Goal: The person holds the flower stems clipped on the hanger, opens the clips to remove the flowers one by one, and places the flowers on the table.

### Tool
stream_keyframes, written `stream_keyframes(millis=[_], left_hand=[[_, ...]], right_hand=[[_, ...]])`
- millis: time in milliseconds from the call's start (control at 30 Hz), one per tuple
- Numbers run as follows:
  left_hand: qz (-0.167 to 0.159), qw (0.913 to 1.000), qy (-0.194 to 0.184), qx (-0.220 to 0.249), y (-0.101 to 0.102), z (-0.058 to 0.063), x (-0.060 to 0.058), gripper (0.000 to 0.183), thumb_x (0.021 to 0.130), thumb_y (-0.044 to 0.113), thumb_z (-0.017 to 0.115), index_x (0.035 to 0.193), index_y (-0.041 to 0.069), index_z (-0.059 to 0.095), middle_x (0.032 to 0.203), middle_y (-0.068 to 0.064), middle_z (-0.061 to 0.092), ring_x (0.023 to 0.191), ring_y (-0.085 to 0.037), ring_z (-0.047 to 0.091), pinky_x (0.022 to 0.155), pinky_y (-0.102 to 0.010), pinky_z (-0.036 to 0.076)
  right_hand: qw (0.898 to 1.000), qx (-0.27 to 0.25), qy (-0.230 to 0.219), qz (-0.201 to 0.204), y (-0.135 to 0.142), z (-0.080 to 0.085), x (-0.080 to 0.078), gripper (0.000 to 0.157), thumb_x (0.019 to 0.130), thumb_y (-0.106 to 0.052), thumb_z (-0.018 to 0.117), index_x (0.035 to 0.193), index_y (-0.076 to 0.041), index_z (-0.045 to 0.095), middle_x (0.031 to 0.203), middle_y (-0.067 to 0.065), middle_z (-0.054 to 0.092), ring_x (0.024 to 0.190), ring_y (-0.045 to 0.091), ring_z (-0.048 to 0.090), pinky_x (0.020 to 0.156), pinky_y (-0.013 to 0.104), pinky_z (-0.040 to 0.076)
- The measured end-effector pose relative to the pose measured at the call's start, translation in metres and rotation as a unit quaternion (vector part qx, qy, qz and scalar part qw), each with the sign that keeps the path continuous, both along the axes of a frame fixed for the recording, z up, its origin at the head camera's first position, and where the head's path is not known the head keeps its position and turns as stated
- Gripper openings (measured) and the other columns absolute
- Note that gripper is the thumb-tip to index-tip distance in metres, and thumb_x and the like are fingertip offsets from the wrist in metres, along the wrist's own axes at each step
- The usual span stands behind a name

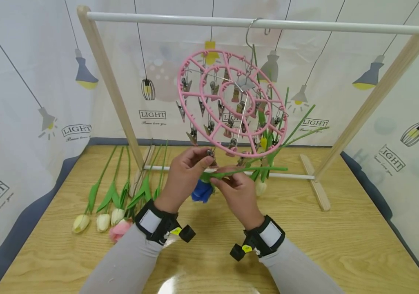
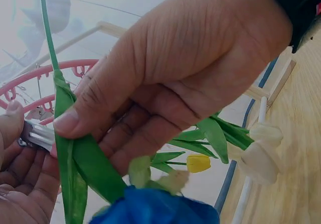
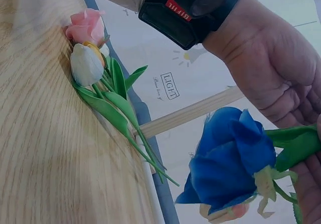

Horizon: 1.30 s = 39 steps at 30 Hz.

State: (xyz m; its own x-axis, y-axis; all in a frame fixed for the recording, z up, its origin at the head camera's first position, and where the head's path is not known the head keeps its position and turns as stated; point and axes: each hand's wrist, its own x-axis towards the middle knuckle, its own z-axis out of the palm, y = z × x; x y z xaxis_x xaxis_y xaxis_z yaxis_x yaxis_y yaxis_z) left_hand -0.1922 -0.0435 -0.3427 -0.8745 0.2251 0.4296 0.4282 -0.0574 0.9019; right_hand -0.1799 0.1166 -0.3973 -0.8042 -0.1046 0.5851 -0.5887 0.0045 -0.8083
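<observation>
Step, it seems: clipping up a blue, fabric-like rose on a green stem [image 1: 202,192] | left hand [image 1: 184,181] pinches a small silver metal clip [image 1: 210,154]; right hand [image 1: 239,197] pinches the stem beside it | bloom below both hands, pink plastic ring rack [image 1: 251,155] above | next likely calls for opening clip, seating stem

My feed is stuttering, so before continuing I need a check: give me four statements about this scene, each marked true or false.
1. The left hand holds a metal clip. True.
2. The right hand holds nothing. False: it pinches the stem of the blue flower.
3. The pink hanger hangs from the upper white bar. True.
4. The pink flower lies right of both hands. False: it lies on the table left of them.
</observation>
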Motion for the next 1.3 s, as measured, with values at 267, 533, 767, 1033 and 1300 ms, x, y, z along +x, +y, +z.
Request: stream_keyframes(millis=[267,533,767,1033,1300], left_hand=[[0.012,0.9999,-0.004,-0.011,-0.003,0.016,0.012,0.033,0.094,0.017,0.055,0.123,0.002,0.055,0.104,-0.022,0.063,0.094,-0.023,0.061,0.089,-0.042,0.052],[0.024,0.9996,-0.005,-0.014,-0.01,0.017,0.006,0.031,0.092,0.022,0.058,0.12,0.009,0.058,0.099,-0.017,0.065,0.09,-0.025,0.062,0.086,-0.038,0.053],[0.016,0.9998,-0.009,0.003,-0.012,0.018,0.005,0.029,0.093,0.018,0.057,0.119,0.006,0.058,0.1,-0.021,0.063,0.09,-0.027,0.061,0.087,-0.04,0.052],[0.019,0.9996,-0.021,0.006,-0.013,0.02,0.004,0.033,0.092,0.017,0.058,0.12,-0.002,0.056,0.102,-0.027,0.062,0.091,-0.034,0.06,0.09,-0.043,0.05],[0.025,0.9994,-0.025,0.0,-0.014,0.02,0.004,0.032,0.092,0.017,0.059,0.119,0.0,0.057,0.099,-0.013,0.065,0.09,-0.029,0.062,0.09,-0.043,0.051]], right_hand=[[1.0,-0.004,0.03,0.005,-0.001,0.015,0.01,0.019,0.085,-0.004,0.064,0.103,-0.007,0.068,0.105,0.015,0.062,0.089,0.026,0.06,0.076,0.032,0.056],[0.995,-0.032,0.093,0.005,-0.002,0.041,0.029,0.019,0.082,0.01,0.06,0.1,0.006,0.064,0.098,0.024,0.062,0.078,0.022,0.06,0.059,0.025,0.047],[0.992,-0.07,0.109,0.013,0.004,0.049,0.038,0.022,0.083,0.011,0.059,0.104,0.008,0.061,0.1,0.009,0.067,0.073,0.02,0.059,0.06,0.024,0.049],[0.99,-0.116,0.075,0.001,0.031,0.063,0.054,0.02,0.085,0.008,0.058,0.103,0.017,0.058,0.101,0.007,0.069,0.079,0.021,0.063,0.069,0.021,0.055],[0.993,-0.11,0.013,-0.029,0.085,0.084,0.062,0.027,0.088,0.01,0.051,0.114,0.018,0.053,0.098,0.007,0.069,0.083,0.02,0.062,0.075,0.023,0.055]])
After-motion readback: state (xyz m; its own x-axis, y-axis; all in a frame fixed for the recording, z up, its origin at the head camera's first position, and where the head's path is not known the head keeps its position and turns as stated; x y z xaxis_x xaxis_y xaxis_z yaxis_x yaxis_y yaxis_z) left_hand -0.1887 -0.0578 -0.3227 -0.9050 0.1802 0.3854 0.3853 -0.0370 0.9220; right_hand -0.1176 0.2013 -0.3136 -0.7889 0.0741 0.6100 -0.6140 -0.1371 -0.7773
